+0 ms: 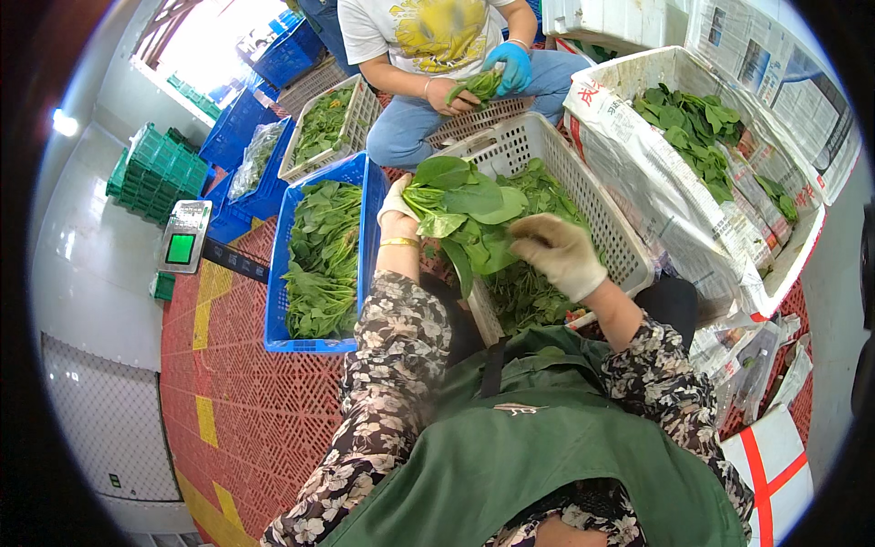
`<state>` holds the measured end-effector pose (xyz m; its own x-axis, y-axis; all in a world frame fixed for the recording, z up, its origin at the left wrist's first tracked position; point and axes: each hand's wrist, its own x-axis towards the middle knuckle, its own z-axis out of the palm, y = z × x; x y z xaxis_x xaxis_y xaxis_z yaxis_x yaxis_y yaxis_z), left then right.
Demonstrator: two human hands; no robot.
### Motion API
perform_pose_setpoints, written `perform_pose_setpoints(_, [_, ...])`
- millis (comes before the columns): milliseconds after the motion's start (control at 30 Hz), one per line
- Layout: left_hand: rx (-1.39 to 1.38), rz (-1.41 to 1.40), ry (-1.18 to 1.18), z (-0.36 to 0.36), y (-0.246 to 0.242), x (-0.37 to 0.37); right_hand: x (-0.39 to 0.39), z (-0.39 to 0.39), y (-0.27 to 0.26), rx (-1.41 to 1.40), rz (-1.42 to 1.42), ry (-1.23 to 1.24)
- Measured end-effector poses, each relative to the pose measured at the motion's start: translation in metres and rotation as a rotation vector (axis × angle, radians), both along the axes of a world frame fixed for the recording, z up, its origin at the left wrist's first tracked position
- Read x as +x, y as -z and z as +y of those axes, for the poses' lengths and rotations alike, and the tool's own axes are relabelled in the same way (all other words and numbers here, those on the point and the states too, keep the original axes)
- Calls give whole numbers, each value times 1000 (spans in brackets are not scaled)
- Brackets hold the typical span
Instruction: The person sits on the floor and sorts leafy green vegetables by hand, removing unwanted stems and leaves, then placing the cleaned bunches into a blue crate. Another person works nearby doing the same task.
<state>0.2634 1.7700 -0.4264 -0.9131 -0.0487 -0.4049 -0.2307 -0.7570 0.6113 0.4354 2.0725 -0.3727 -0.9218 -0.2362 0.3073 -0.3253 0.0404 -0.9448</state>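
In a pale glove, my left hand (pixel 398 207) holds a bunch of leafy greens (pixel 472 198) by the stems, the broad leaves pointing right. My right hand (pixel 559 254), in a cream glove slightly blurred by motion, is at the right edge of those leaves, its fingers curled; whether it grips a leaf cannot be told. Beneath both hands stands a whitish perforated plastic crate (pixel 618 232) with loose greens inside. Left of my left forearm, a blue plastic crate (pixel 273 301) holds greens laid with their stems to the right.
A co-worker (pixel 444 41) sits opposite, holding greens, one hand in a blue glove. A newspaper-lined foam box (pixel 636 157) with greens stands right. A beige crate (pixel 372 113), stacked blue crates (pixel 232 130), green crates (pixel 160 171) and a scale display (pixel 183 236) are at left, over red grid flooring (pixel 273 396).
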Motion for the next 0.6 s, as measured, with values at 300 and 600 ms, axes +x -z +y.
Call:
perform_pose_setpoints(300, [72,-7,-47,43,0,13,-15,-44,-14,724,201,234])
perform_pose_setpoints(600, [112,14,-123,52,5,22,-26,-45,2,613,138,222])
